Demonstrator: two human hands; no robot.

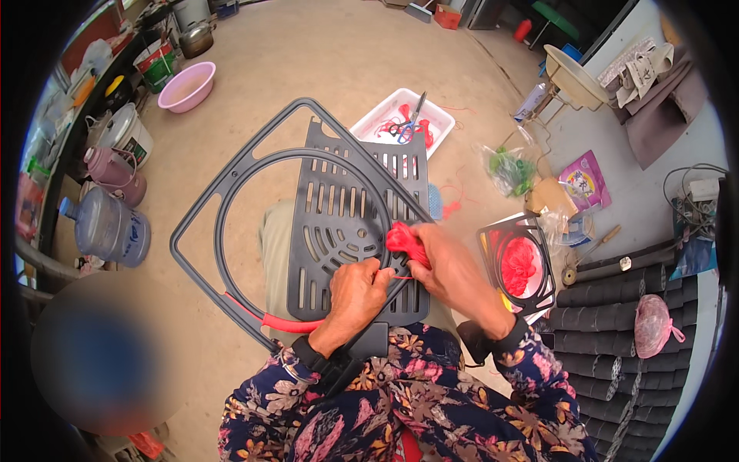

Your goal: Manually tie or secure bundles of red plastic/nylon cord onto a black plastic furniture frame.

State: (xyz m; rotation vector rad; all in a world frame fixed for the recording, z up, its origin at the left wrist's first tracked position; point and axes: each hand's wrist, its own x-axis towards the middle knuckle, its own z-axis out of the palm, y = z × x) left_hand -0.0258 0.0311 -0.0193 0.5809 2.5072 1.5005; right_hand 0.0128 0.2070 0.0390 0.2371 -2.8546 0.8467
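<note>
A: First entry, main piece?
B: One dark grey frame [235,174], four-sided with rounded corners, an inner ring set within it. It lay tilted before the person, over a slotted grey panel [331,219]. A red wrapping [289,323] covered part of the lower ring.

A: Cord?
B: One red bundle [404,239], at the ring's right side. The right hand [458,266] had its fingers closed around it. A thin red strand ran from there toward the left hand [356,289].

A: Left grip?
B: Fingers curled at the ring's lower right; whether they were clamped on the rim or the strand could not be told.

A: Beyond the panel?
B: One white tray [400,94], holding red scraps and scissors [410,127] with blue handles.

A: To the right?
B: One black frame [541,237] around a second red heap [518,266]; farther out, stacked dark rolls [596,319] with a pink bag [653,327] on them.

A: Left side?
B: One pink basin [196,100] on the floor, one pink flask [115,171], one clear blue water jug [115,229] lying on its side.
</note>
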